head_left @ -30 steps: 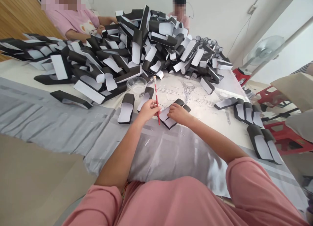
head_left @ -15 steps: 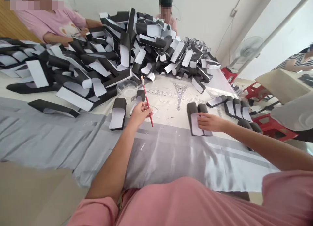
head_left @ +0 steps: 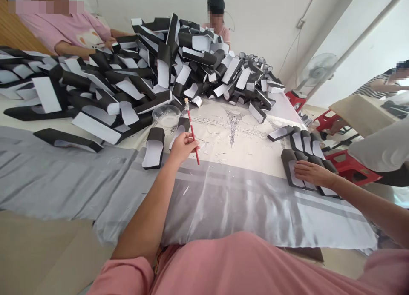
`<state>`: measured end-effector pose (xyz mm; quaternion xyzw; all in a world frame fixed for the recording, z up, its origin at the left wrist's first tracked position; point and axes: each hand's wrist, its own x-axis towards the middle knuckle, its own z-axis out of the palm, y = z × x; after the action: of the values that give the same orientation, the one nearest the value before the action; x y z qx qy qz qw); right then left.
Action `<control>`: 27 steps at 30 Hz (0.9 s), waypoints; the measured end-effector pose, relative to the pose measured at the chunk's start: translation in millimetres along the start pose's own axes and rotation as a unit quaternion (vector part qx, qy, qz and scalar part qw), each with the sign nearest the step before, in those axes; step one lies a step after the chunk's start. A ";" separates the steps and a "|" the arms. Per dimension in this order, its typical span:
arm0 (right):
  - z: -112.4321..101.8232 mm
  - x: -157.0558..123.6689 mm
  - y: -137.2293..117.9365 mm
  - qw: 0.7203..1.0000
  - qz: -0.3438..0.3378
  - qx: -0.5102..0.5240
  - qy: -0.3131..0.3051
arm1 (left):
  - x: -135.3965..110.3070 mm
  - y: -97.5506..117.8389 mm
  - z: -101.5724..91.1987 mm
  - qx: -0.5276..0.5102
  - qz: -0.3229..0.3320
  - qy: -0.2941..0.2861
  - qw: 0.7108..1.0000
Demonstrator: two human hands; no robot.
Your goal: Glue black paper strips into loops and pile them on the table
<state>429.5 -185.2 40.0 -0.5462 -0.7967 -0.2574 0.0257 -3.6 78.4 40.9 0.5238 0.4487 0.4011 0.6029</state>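
My left hand [head_left: 182, 146] is closed round a red pencil [head_left: 192, 131] that stands nearly upright, tip down on the cloth. Just left of it lie two black-and-white folded pieces [head_left: 154, 147]. My right hand [head_left: 311, 173] rests palm down, fingers stretched, on a black-and-white folded piece [head_left: 291, 169] at the near end of a row of such pieces [head_left: 306, 144] on the right side of the table.
A big heap of black-and-white folded pieces [head_left: 153, 69] fills the far half of the table, with a clear plastic dish [head_left: 166, 114] at its foot. A grey and cream cloth [head_left: 223, 193] covers the table. Two people sit behind the heap. Red stools [head_left: 348, 167] and a fan [head_left: 316, 71] stand at the right.
My right hand has carried the folded piece from beside the pencil rightward and set it at the near end of the row. My left hand and the pencil stayed in place.
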 end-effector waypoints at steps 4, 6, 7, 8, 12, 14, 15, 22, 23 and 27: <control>-0.5 -7.7 -5.2 0.996 0.078 -0.013 0.037 | 0.8 0.6 -2.3 0.005 -0.001 0.006 1.000; 1.3 -12.5 12.7 0.998 0.055 -0.003 0.022 | 1.3 0.4 -2.3 0.004 -0.002 0.009 1.000; 2.9 -15.2 25.4 1.000 0.016 0.012 0.001 | 1.6 0.2 -2.1 0.003 -0.002 0.008 1.000; 4.9 -18.1 39.0 0.996 -0.064 0.046 -0.032 | 1.8 -0.1 -1.9 0.001 -0.002 0.008 1.000; 13.7 -29.0 79.6 0.957 -0.166 0.132 -0.199 | 3.1 -1.8 -2.5 -0.006 0.000 0.007 1.000; 15.7 -32.5 84.6 0.956 -0.155 0.144 -0.204 | 3.9 -2.7 -3.6 -0.008 0.001 0.006 1.000; 15.7 -33.7 84.2 0.958 -0.173 0.144 -0.176 | 4.4 -3.2 -4.3 -0.009 0.003 0.006 1.000; 10.9 -48.5 82.5 0.962 -0.243 0.057 -0.113 | 8.0 -7.2 -7.0 -0.011 0.005 0.009 1.000; 11.9 -52.9 85.0 0.962 -0.226 0.063 -0.141 | 8.3 -7.6 -7.0 -0.011 0.004 0.009 1.000; 18.8 -66.6 93.5 0.962 -0.175 0.064 -0.200 | 7.9 -7.3 -6.5 -0.011 0.005 0.010 1.000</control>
<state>543.4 -208.7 37.9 -0.4361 -0.8834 -0.0918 -0.1447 -7.6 86.8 32.4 0.5153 0.4476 0.4139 0.6023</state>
